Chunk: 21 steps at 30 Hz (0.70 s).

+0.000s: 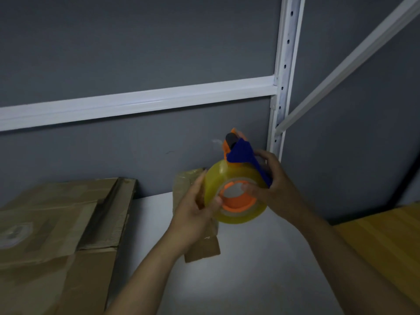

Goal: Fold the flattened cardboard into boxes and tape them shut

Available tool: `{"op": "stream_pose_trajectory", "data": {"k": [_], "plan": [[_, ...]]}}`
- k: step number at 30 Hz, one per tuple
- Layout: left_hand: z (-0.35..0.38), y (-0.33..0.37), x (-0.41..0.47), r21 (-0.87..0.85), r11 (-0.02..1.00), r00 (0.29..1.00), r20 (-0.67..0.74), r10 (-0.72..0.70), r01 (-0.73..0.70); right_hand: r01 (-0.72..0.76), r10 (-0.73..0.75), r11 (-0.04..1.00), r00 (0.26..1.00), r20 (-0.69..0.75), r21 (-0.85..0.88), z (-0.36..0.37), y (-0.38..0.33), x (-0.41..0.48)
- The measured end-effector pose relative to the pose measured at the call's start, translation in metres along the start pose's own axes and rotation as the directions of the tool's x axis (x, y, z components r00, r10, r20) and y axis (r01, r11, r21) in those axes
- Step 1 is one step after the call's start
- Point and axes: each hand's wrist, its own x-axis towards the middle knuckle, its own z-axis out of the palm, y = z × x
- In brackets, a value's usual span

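A tape dispenser point(238, 155) in blue and orange carries a yellowish roll of clear tape point(218, 178) with an orange core. I hold it up in front of the grey wall with both hands. My right hand point(276, 185) grips the dispenser's blue frame, its thumb in the core. My left hand point(196, 208) holds the roll's left edge, thumb on its face. A small brown cardboard piece point(202, 248) stands on the white table behind my left hand, partly hidden. A stack of flattened cardboard point(56, 223) lies at the left.
A white table point(261, 269) spreads below my forearms. A white metal shelf rail point(136, 101) and upright post point(281, 87) run along the grey wall. A yellow wooden surface point(386, 242) sits at the right edge.
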Motion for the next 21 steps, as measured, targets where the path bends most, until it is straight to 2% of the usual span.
{"op": "stream_pose_trajectory", "data": {"k": [3,7,11,13,16,21], "plan": [[-0.012,0.020,0.006,-0.016,0.989,0.977,-0.149,-0.150,0.149,0.066,-0.064,0.996,0.998,0.026,-0.067,0.001,-0.002,0.002],[-0.026,0.044,0.023,-0.278,0.909,0.928,-0.120,-0.354,0.311,0.122,-0.100,0.972,0.988,0.117,-0.202,0.003,-0.007,0.006],[-0.029,0.046,0.030,-0.348,0.883,0.909,-0.156,-0.387,0.316,0.167,-0.119,0.938,0.979,0.168,-0.303,0.001,-0.004,0.007],[-0.031,0.039,0.029,-0.302,0.898,0.901,-0.197,-0.386,0.319,0.177,-0.094,0.898,0.971,0.218,-0.402,-0.003,-0.002,0.008],[-0.037,0.027,0.024,-0.201,0.923,0.892,-0.257,-0.372,0.328,0.218,-0.059,0.797,0.956,0.286,-0.563,-0.013,0.001,0.013],[-0.072,0.007,0.014,-0.198,0.910,0.809,-0.417,-0.414,0.364,0.236,0.042,0.623,0.942,0.333,-0.746,-0.036,0.014,0.021]]}}
